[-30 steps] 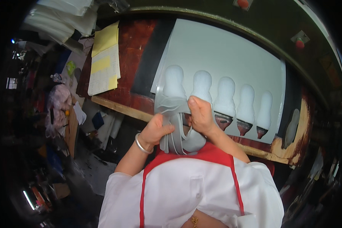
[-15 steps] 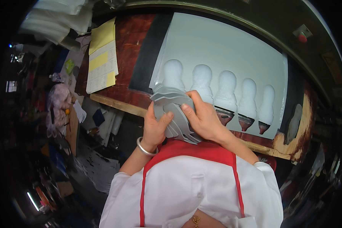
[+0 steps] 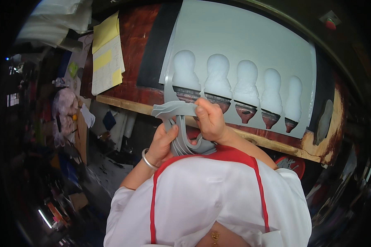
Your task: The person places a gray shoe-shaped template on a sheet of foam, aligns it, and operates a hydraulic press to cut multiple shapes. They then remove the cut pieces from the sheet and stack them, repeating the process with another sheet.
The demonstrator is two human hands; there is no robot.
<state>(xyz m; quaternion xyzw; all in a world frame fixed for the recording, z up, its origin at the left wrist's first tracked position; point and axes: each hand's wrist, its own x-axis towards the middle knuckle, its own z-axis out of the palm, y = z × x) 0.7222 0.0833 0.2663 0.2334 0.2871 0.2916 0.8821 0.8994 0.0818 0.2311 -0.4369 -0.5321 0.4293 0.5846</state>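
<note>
Between my hands, in front of the table edge, is a bunch of thin, flexible grey cut pieces (image 3: 178, 138). My left hand (image 3: 163, 143) is wrapped round the lower part of the bunch, thumb in front. My right hand (image 3: 212, 121) grips the ends of several upper pieces, which stretch out flat to the left. Other pieces curl down toward my red apron (image 3: 231, 152). How many pieces each hand holds is hidden by the overlap. Beyond my hands, several white rounded forms (image 3: 246, 84) with dark red and black ends lie in a row.
The row lies on a large pale grey sheet (image 3: 243, 31) on the red-brown table (image 3: 134, 31). Papers with yellow parts (image 3: 107, 57) lie at its left. A flat grey piece (image 3: 325, 119) rests at its right. Below that edge is a red container (image 3: 292, 165). A red button (image 3: 329, 24) sits at the far right.
The grey bunch has gone from a fairly compact stack to bent and spread. My right hand has drawn the upper pieces out. The near ends of the two leftmost white forms now show.
</note>
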